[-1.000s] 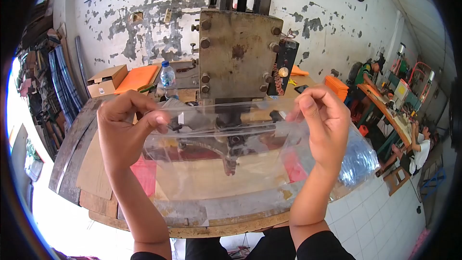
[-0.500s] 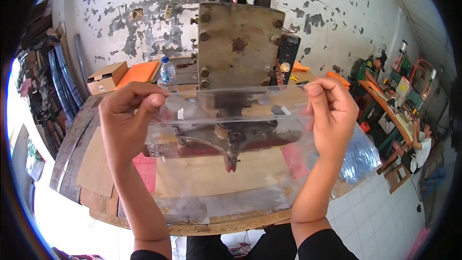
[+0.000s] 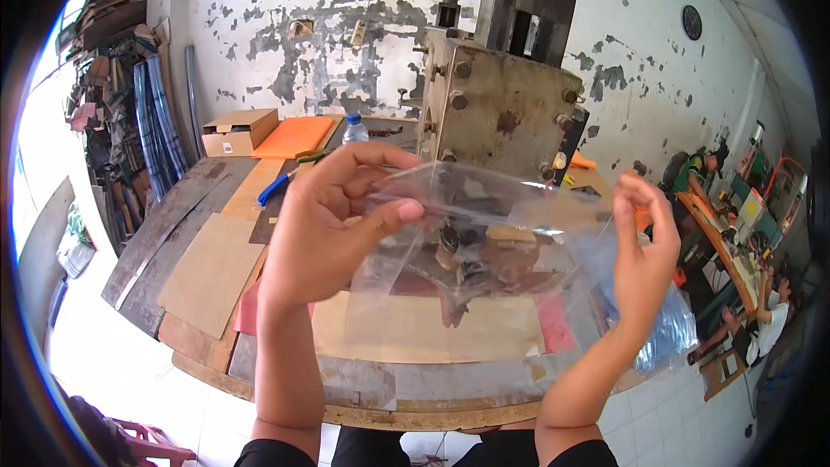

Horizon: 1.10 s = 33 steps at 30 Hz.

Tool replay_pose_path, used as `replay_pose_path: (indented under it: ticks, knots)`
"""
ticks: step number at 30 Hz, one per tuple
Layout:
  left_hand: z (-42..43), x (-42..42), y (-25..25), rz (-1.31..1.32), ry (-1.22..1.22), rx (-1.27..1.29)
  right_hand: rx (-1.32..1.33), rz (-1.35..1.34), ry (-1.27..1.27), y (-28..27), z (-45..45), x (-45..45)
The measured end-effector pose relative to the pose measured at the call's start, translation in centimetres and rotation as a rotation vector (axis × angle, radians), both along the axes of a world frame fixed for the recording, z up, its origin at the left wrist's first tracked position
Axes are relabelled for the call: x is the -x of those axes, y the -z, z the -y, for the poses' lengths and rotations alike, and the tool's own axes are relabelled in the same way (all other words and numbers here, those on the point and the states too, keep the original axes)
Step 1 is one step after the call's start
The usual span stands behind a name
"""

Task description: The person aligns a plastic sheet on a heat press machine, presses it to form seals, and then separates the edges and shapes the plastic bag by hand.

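Note:
A clear, limp plastic sheet (image 3: 510, 207) hangs in the air between my two hands, with shiny creases along its top. My left hand (image 3: 333, 225) has the sheet's left end between the thumb and curled fingers, the thumb and index tip somewhat apart. At the other end my right hand (image 3: 644, 242) pinches the sheet's edge, fingers bent toward the thumb. Through the film show a press's dark metal lower part and a tan board (image 3: 424, 329) on the work table, with pink pieces (image 3: 553, 324) at its ends.
The heavy metal press (image 3: 501, 104) rises behind the sheet. On the left stand a cardboard box (image 3: 238, 134), an orange stack (image 3: 294, 137), a water bottle (image 3: 354, 130) and a blue-handled tool (image 3: 273, 190). Clear plastic (image 3: 661, 329) lies at right. Two people are at a far-right bench.
The view has turned left. The sheet, stretched fairly taut between both hands before, now sags and slants down to the right. The left fingers have loosened and spread a little.

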<state>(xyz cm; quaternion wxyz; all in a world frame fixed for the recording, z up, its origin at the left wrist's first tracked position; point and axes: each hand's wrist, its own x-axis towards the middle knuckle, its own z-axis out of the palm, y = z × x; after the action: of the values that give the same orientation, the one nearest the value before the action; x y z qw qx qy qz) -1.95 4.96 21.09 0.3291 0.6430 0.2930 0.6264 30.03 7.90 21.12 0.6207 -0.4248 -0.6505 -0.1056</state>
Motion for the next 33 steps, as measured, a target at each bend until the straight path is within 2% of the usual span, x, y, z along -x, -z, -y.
replay_pose_path:
  ticks: [1,3,5,9,11,13,14,16,20,22,25,27,31,33]
  knots:
    - [0.2,-0.6,0.0,0.003,-0.027,-0.030,-0.130,0.147,0.188,-0.4,0.8,0.9]
    - [0.5,-1.9,0.4,0.043,0.014,-0.065,-0.181,0.173,0.170,-0.8,2.5,2.6]
    - [1.9,-3.3,-0.1,0.009,-0.037,-0.052,-0.316,0.321,-0.008,-0.9,4.1,4.7]
    - [1.8,-4.7,1.1,-0.178,-0.073,-0.305,-0.248,0.390,-0.125,-0.3,5.2,7.1]
    - [2.2,-4.9,0.9,-0.197,-0.040,-0.272,-0.220,0.301,-0.267,0.4,4.3,7.3]
    - [1.4,-4.6,1.3,-0.290,-0.029,-0.472,-0.243,0.264,-0.266,0.6,4.5,6.9]
    - [1.5,-4.7,1.2,-0.290,-0.032,-0.473,-0.183,0.207,-0.312,0.8,4.8,6.5]
    - [1.8,-5.3,1.2,-0.169,0.029,-0.342,-0.121,0.152,-0.360,0.9,4.7,6.4]
    - [2.1,-5.4,1.5,-0.194,0.054,-0.247,-0.080,-0.093,-0.458,1.4,4.4,6.5]
    - [1.9,-5.6,1.5,-0.223,0.044,-0.414,-0.041,-0.185,-0.474,1.7,4.5,6.8]
    - [1.6,-5.3,1.6,-0.246,0.031,-0.428,0.002,-0.246,-0.543,1.7,4.2,7.0]
    - [1.4,-5.2,1.7,-0.201,0.009,-0.410,-0.148,-0.085,-0.466,1.9,3.6,7.0]
    - [1.6,-5.0,1.7,-0.181,-0.021,-0.403,-0.341,0.037,-0.434,0.5,3.5,7.4]
    - [1.8,-5.3,1.7,-0.177,-0.005,-0.378,-0.344,0.280,-0.347,0.2,4.2,6.5]
